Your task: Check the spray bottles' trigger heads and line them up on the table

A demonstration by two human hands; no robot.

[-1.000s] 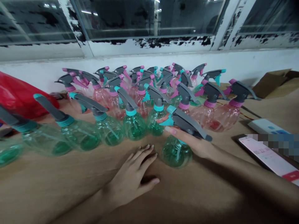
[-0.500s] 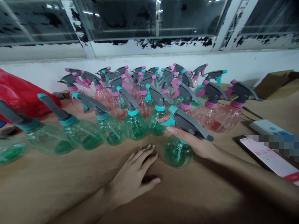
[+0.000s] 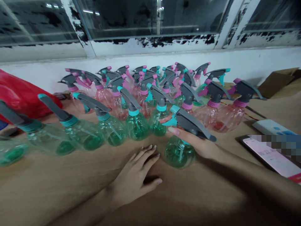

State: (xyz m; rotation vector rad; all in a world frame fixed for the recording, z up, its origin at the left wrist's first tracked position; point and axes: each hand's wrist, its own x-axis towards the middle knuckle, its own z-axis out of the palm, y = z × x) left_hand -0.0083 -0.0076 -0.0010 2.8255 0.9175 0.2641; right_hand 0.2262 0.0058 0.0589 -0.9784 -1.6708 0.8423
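Note:
My right hand (image 3: 195, 140) is wrapped round the neck of a green spray bottle (image 3: 178, 153) with a grey head and teal trigger. The bottle stands on the wooden table (image 3: 70, 188), in front of the others. My left hand (image 3: 138, 171) lies flat on the tabletop to the left of that bottle, fingers spread and holding nothing. Just beyond my hands runs a row of green spray bottles, among them one (image 3: 137, 127) with its nozzle pointing away. Part of the held bottle's neck is hidden behind my right fingers.
Several pink spray bottles (image 3: 227, 117) crowd behind the green row, towards the white wall (image 3: 35, 70). A red plastic bag (image 3: 21, 97) bulges at the left. On the right lie a phone (image 3: 270, 155), a white box (image 3: 270, 127) and a brown cardboard box (image 3: 278, 83).
Almost nothing differs. The view has shifted very slightly, while both hands and the held spray bottle keep their places.

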